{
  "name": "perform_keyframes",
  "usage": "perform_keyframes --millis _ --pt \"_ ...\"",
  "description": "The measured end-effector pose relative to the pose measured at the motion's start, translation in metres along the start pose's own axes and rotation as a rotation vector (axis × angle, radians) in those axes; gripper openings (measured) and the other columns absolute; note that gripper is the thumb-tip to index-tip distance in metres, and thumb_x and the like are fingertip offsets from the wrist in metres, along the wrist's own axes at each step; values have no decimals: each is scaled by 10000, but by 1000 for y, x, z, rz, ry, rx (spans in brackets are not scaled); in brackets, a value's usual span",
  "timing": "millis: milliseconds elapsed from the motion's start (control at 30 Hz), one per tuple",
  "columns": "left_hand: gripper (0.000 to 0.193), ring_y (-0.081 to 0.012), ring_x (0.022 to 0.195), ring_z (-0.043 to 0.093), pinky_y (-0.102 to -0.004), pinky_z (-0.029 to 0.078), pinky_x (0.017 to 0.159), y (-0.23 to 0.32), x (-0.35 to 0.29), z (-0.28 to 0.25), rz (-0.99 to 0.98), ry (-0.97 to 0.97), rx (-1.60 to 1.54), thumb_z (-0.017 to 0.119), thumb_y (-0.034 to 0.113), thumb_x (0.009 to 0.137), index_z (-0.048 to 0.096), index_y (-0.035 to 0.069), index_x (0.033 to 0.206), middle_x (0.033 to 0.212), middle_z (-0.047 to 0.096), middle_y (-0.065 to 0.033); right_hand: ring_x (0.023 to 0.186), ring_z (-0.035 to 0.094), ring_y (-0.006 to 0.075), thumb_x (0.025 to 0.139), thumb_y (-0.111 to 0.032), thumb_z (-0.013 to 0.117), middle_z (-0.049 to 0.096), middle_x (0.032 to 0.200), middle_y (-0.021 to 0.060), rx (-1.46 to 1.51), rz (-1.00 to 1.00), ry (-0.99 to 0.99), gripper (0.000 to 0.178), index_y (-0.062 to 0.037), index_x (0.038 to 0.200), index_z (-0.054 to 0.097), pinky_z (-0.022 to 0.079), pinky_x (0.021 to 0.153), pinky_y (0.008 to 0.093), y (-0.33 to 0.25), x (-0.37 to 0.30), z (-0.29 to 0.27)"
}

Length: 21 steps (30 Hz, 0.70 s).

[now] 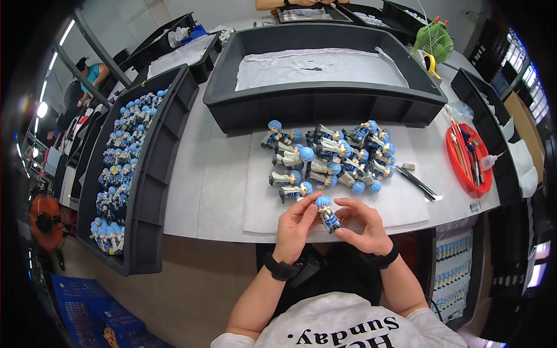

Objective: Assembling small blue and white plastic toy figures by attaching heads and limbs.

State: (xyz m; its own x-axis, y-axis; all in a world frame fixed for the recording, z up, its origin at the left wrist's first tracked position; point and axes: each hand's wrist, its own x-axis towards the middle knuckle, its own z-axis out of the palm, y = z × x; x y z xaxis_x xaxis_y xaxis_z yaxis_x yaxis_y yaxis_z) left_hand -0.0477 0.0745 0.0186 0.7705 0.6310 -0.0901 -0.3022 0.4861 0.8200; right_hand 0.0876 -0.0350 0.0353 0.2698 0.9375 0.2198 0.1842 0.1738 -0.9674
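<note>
A small figurine [328,215] with blue hair and a blue-and-black outfit is held upright between my hands at the table's near edge, slightly tilted. My left hand [297,227] is closed at its head and side, thumb and forefinger against it. On the other side, my right hand [366,227] curves around it, thumb near its feet and forefinger near its head. Just beyond my hands, a pile of similar blue-haired figurines [333,152] lies on a white sheet [261,203], most of them on their sides.
Behind the pile stands a large black tray [325,107] lined with white cloth. A black crate [152,174] of figurines is at left. To the right lie a dark pen-like tool [419,184] and a red basket [485,188] of brushes. A green fan [434,42] stands farther back.
</note>
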Motion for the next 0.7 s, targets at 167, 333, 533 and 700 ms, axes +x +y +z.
perform_keyframes --millis 167,333,533,700 --pt "327 -120 893 539 -292 463 808 0 -1 2 24 -9 58 484 155 891 468 13 1185 1031 552 -49 841 546 133 676 -34 691 555 950 89 88 7 112 518 -30 1154 489 471 695 242 5 -1 1" --pt "362 -118 907 529 -280 459 816 0 -2 4 66 -10 135 534 81 856 452 8 1200 1037 547 -53 897 534 136 650 11 695 521 998 78 -38 -83 110 553 -43 1159 486 478 718 244 5 2 0" --pt "364 -173 1013 515 -323 434 891 -4 -2 -1 130 -34 95 499 -14 840 441 5 1200 1098 530 -96 925 539 134 653 34 684 526 1018 75 88 20 194 601 -50 1198 447 473 751 243 7 2 2" --pt "383 -192 1071 490 -333 415 921 -4 -1 -3 129 -82 88 474 -53 835 423 -1 1211 1157 500 -129 922 543 130 666 55 668 532 1025 75 110 36 184 591 -45 1203 442 472 756 247 10 1 2"
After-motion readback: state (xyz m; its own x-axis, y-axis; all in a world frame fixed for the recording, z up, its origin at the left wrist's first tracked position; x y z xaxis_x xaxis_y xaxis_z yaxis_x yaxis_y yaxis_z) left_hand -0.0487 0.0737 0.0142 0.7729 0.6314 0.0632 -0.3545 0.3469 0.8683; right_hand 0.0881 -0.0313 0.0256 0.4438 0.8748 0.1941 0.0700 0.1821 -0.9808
